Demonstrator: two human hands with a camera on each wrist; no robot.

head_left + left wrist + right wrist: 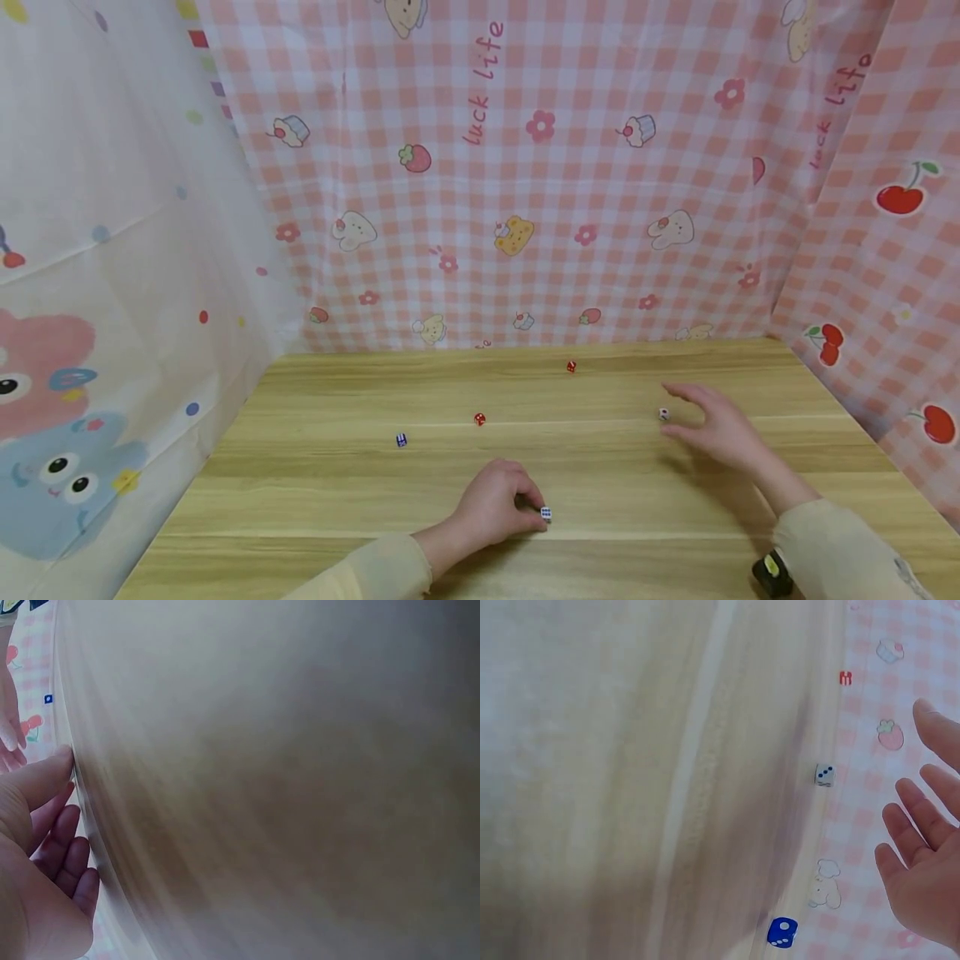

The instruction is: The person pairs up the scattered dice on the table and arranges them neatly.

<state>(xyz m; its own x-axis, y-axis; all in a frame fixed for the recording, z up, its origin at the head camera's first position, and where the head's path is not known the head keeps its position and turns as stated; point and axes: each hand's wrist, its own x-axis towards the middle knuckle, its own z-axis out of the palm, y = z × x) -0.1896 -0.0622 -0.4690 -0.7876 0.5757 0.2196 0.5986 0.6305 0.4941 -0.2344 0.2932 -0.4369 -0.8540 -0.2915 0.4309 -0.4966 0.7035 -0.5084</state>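
Note:
In the head view my left hand [497, 504] pinches a small white die [546, 514] with blue dots between thumb and forefinger, low over the wooden table. The left wrist view shows that hand [49, 840] with thumb and forefinger tips close together; the die cannot be made out there. My right hand [716, 429] is spread open, thumb and fingers apart, around another white die [663, 413], apparently without gripping it. The right wrist view shows the right hand [926, 847] apart from a white die [824, 775] and a blue die [782, 932].
Two red dice [480, 419] [572, 367] and a blue die [401, 440] lie farther back and left on the wooden table [337, 500]. A pink checked cloth [570, 192] hangs behind the table. More patterned cloth stands at both sides.

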